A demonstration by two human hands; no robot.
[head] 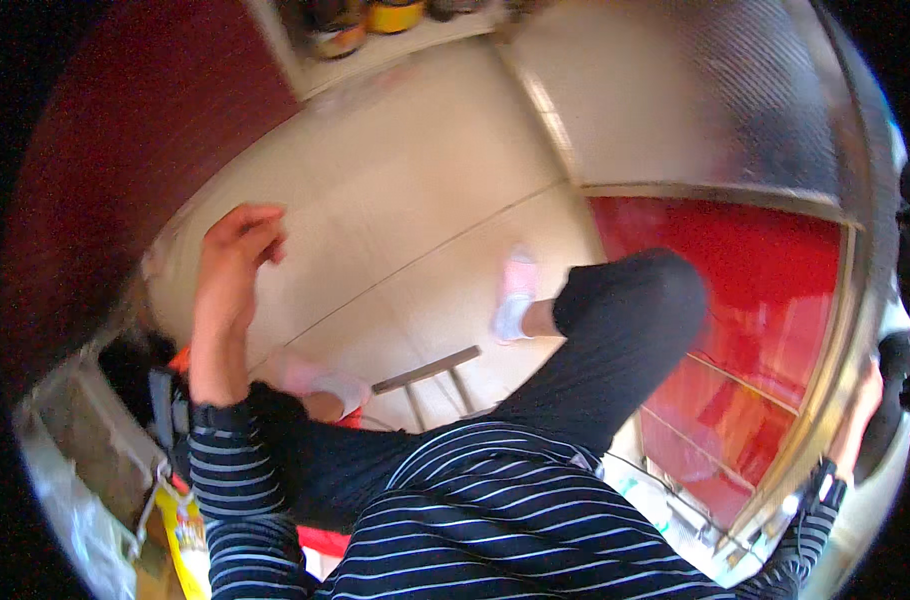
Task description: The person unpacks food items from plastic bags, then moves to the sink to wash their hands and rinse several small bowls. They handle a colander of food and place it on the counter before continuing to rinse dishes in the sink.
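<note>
My left hand (239, 244) is raised at the left over the beige tiled floor (395, 195). Its fingers are loosely bent, with nothing visible in them. On the far right my right hand (864, 405) is at the counter edge (837, 427), above glossy red cabinet doors (732, 285). Blur and the picture's rim hide its fingers, and a dark object (891, 375) is close beside it. Between the hands are my legs in dark trousers (612, 330), bent and spread, and my pink-and-white footwear (516, 292) on the floor.
A metal bar frame (429, 369) is between my feet. Several jars (395, 15) stand on a shelf at the top. A dark red panel (155, 127) fills the upper left. Lower left there is a yellow package (177, 525) beside clear plastic (87, 517).
</note>
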